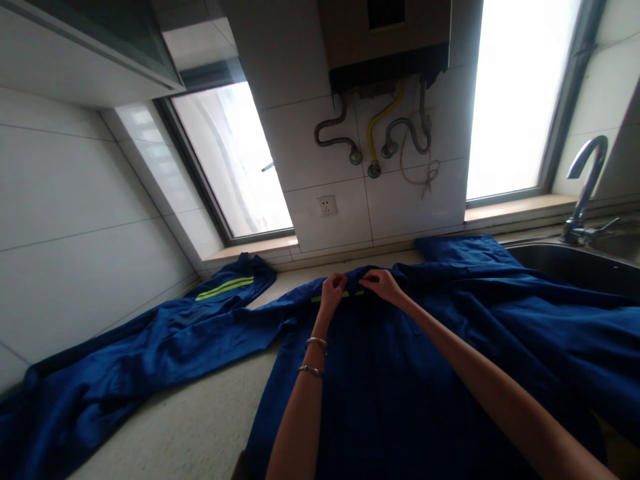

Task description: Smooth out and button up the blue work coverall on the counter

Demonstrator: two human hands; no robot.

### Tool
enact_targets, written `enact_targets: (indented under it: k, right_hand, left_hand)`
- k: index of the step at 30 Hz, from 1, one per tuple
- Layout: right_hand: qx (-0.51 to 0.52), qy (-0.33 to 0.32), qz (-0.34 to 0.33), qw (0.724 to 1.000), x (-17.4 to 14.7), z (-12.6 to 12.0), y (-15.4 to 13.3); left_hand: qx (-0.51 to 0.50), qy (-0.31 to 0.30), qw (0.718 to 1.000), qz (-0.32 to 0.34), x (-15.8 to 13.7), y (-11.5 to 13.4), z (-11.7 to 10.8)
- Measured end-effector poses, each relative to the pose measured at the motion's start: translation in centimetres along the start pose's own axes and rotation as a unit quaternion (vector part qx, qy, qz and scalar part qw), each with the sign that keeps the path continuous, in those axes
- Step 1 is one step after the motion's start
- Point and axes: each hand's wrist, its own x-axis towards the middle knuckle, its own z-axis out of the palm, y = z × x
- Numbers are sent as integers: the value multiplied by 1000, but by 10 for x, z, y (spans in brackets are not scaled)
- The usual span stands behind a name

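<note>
A dark blue work jacket with yellow-green stripes is spread over the countertop and hangs toward me. My left hand, with two bangles on its wrist, pinches the jacket's upper edge beside a stripe. Just to the right, my right hand grips the same edge between thumb and fingers. A short gap of blue cloth lies between the two hands. One sleeve stretches off to the left, next to another striped piece of blue cloth. The fingertips partly cover the cloth they hold.
A pale countertop runs beneath the clothing. At the right are a steel sink and a curved faucet. A water heater with pipes hangs on the tiled wall, above a socket. Folded blue cloth lies near the sink.
</note>
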Motion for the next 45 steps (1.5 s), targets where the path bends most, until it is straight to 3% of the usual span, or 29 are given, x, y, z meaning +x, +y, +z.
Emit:
enact_targets:
  k: [4,7,10,13,17,20,24,27,30,32,35,38,42,45]
  right_hand:
    - [34,-9,-21,999,-4,4,-1]
    - [105,21,49,993,-6,13,8]
    - [215,78,133,964,-4,20,19]
    - [258,82,156,950,0,23,26]
    - [117,75,100,985,3,24,25]
    - [45,100,63,992,3,22,20]
    - [0,132,43,990,2,14,8]
    - [-15,106,33,994,2,6,-5]
    - [-14,71,27,997,0,2,-14]
    - [-4,66,24,998,-2,1,-17]
    - [-9,88,12,996,-3,3,-16]
    - [-45,105,-19,993,-4,3,-17]
    - [-131,21,-51,990,-6,-9,-27]
    - [-293,6,3,956,-11,-26,-33]
  left_hand:
    - [26,46,998,22,-1,-3,6]
    - [14,40,999,11,-3,-4,9]
    - [6,33,999,4,-3,-5,9]
    - [-5,19,1000,3,-3,-8,10]
    - [-23,-42,999,-2,-4,-12,10]
    - [-24,-80,996,-5,-4,-12,8]
    - [12,-18,1000,11,-2,-5,2]
    - [72,39,996,43,-4,1,-1]
    - [130,48,985,100,-11,7,1]
    - [185,65,972,126,-18,11,4]
    - [319,99,929,162,-28,21,11]
    - [402,70,892,193,-35,34,20]
    - [461,16,877,134,-36,43,29]
    - [486,32,870,82,-34,43,25]
